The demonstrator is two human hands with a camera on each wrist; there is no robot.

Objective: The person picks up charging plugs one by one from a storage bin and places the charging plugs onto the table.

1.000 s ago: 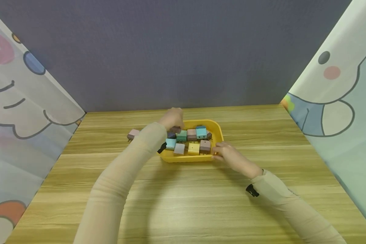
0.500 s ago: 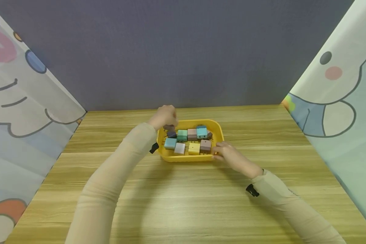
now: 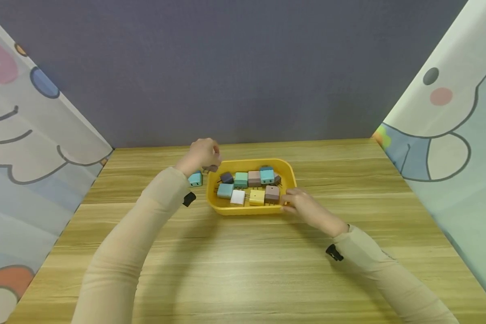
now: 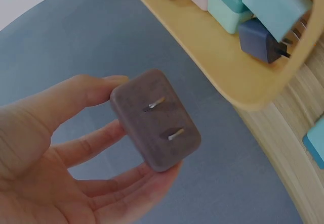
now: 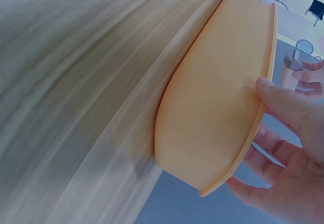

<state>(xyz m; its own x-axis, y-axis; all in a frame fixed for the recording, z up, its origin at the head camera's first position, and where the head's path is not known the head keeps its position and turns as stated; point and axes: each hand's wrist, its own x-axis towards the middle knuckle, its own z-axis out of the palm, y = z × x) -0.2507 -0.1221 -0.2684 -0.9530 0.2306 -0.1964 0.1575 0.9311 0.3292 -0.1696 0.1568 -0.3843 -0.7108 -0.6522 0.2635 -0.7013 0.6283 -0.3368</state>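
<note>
My left hand (image 3: 201, 153) is in the air just beyond the left rim of a yellow plastic basket (image 3: 235, 211). Between its thumb and fingers it pinches a charger plug (image 4: 154, 120); the brown prong side with two metal prongs faces the left wrist view. In the right wrist view the plug's body looks pinkish. My right hand (image 3: 308, 209) grips the basket's front right corner, its thumb (image 5: 266, 90) over the rim and fingers inside. Several charger plugs lie in the basket, including a yellow one (image 3: 257, 197), a white one (image 3: 238, 197) and a green one (image 3: 241, 180).
A teal charger plug (image 3: 195, 178) lies on the wooden table (image 3: 243, 261) left of the basket, partly behind the left arm. A dark grey panel (image 3: 243, 76) stands at the back, and printed cartoon curtains (image 3: 465, 180) flank both sides.
My left hand has moved left from over the basket, past its left rim, carrying the charger plug. The teal plug on the table has come into sight. The right hand stays at the rim.
</note>
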